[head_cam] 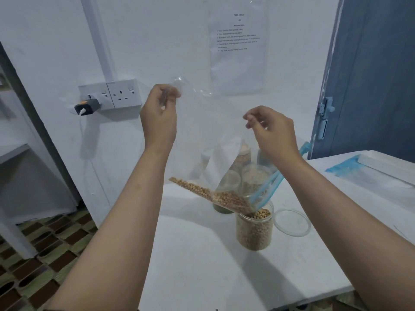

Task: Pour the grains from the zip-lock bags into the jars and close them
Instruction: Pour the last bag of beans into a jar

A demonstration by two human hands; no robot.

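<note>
bag point(211, 140): clear zip-lock, upended, blue mouth dipped in open jar point(254, 225)
grains point(215, 195): ridge along bag's low edge, axis slanting down-right into jar
left hand point(160, 113): pinches high corner, up-left of jar
right hand point(272, 129): pinches bag edge above jar, nearer
lid point(292, 222): just right of jar
surface: white table point(202, 265); more jars behind, wall beyond

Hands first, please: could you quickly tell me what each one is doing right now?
Left hand: pinches the upper corner of the clear zip-lock bag.
Right hand: pinches the same bag's raised edge, tipping grains into the open jar.
</note>
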